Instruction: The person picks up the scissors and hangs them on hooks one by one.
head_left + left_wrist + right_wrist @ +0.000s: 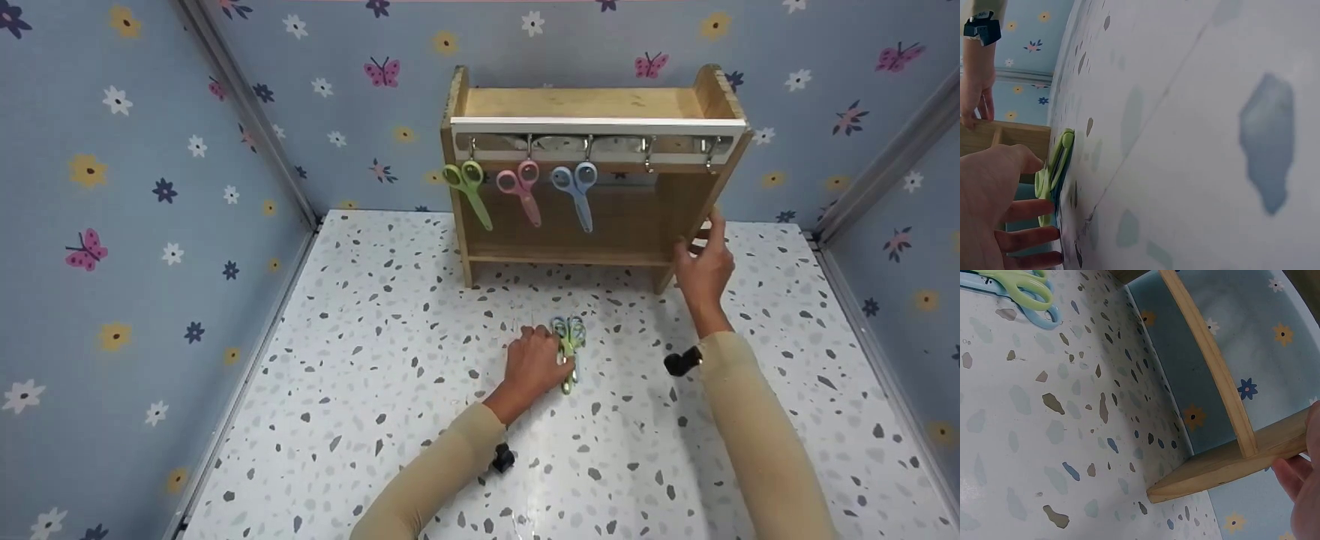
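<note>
Green scissors (568, 348) lie on top of light blue scissors (982, 285) on the speckled tabletop. My left hand (534, 361) reaches over this pair from the left. Its thumb overlaps the blades in the head view, and in the left wrist view the fingers are nearly straight beside the green scissors. My right hand (705, 264) grips the right side panel of a wooden rack (577, 103), thumb at the front edge and fingers behind. From the rack's front hooks hang green scissors (478, 205), pink scissors (529, 204) and blue scissors (581, 202).
Two hooks (648, 157) at the right of the rack's white rail (600, 127) carry nothing. The rack stands near the flowered back wall (525, 45). Flowered panels with metal corner frames (247, 105) enclose the speckled table (360, 375) on both sides.
</note>
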A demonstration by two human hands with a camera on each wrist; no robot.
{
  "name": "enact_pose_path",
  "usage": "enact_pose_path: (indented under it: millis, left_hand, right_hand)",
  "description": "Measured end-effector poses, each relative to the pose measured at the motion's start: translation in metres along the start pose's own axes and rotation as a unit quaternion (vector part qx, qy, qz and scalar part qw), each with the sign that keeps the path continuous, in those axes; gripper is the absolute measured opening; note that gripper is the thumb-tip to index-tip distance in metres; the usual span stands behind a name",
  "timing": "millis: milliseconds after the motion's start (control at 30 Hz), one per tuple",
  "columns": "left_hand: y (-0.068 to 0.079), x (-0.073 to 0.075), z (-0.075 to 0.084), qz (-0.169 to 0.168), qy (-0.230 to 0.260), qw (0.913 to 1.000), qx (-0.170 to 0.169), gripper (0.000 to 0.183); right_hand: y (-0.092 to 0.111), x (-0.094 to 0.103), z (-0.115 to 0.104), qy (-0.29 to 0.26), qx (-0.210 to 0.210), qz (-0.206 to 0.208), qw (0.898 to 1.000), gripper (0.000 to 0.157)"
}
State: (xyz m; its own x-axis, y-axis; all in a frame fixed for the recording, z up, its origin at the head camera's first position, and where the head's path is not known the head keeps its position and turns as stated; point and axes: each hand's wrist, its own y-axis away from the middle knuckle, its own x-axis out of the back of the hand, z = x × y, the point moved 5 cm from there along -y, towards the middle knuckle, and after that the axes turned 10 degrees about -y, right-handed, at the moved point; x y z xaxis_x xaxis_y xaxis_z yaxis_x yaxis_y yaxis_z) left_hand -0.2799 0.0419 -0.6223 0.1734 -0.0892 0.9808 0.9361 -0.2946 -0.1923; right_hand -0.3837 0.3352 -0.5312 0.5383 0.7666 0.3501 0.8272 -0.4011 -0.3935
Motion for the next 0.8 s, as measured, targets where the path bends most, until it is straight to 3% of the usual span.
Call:
enact_pose_path:
  millis: [267,533,667,800]
  left_hand:
    - [0.0,-0.003,0.004,-0.018,-0.006,0.9998,0.009,0.042]
    - [0.0,-0.006,0.001,-0.038,0.049,0.9977,0.026,0.031]
    - [-0.001,-0.008,-0.003,-0.035,0.088,0.995,0.031,0.025]
    - [-0.003,-0.014,-0.007,-0.008,0.119,0.9926,0.023,0.022]
  right_hand:
    - [0.001,0.001,-0.001,-0.007,-0.003,-0.003,1.0,0.069]
    - [0.001,0.0,-0.001,-0.003,-0.007,-0.01,1.0,0.07]
    - [0.0,0.0,0.0,-0.001,-0.002,-0.004,1.0,0.068]
    - [0.0,0.0,0.0,-0.002,0.009,-0.001,1.0,0.066]
